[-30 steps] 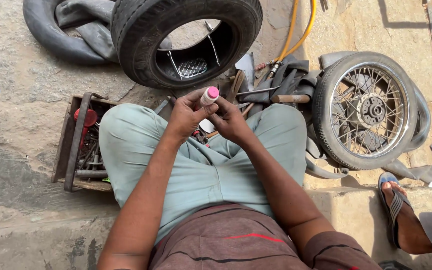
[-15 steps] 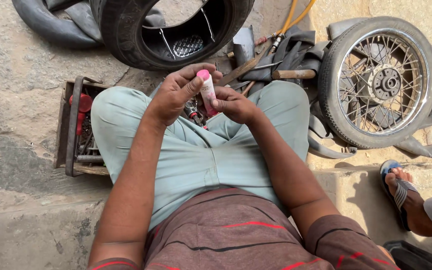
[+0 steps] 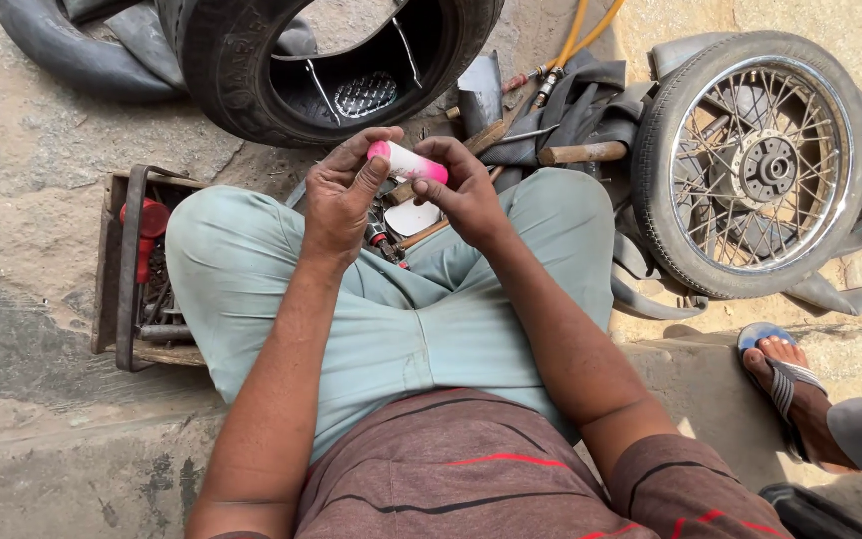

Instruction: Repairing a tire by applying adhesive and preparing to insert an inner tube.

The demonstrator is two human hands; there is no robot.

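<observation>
- Above the lap, near the centre of the view, a small white tube with pink ends (image 3: 408, 162) is held lying almost level between the two hands.
- The left hand (image 3: 344, 192) is closed on the tube's left end, with the thumb and fingertips pinched around the pink cap.
- The right hand (image 3: 461, 190) is closed on the tube's right end, its fingers curled about it.
- Both forearms are seen running up from six o'clock over pale green trousers (image 3: 391, 299), the knees spread wide.
- At twelve o'clock, a black tyre (image 3: 251, 90) is seen on the concrete ground (image 3: 42, 130), with a metal grille visible through its opening.
- At eleven o'clock, a black inner tube (image 3: 72, 60) is laid just behind the tyre.
- At nine o'clock, a rusty open toolbox (image 3: 127, 269) is set beside the left knee; a red tool (image 3: 147, 225) is lying inside it.
- At two o'clock, a spoked wheel (image 3: 760, 165) with its tyre on is seen leaning on folded rubber.
- Between the tyre and the wheel, a wooden-handled tool (image 3: 581, 153) is laid across dark rubber scraps, and yellow hoses (image 3: 581, 30) are seen leading off at one o'clock.
- At four o'clock, another person's foot in a blue sandal (image 3: 785, 384) is planted on the ground.
</observation>
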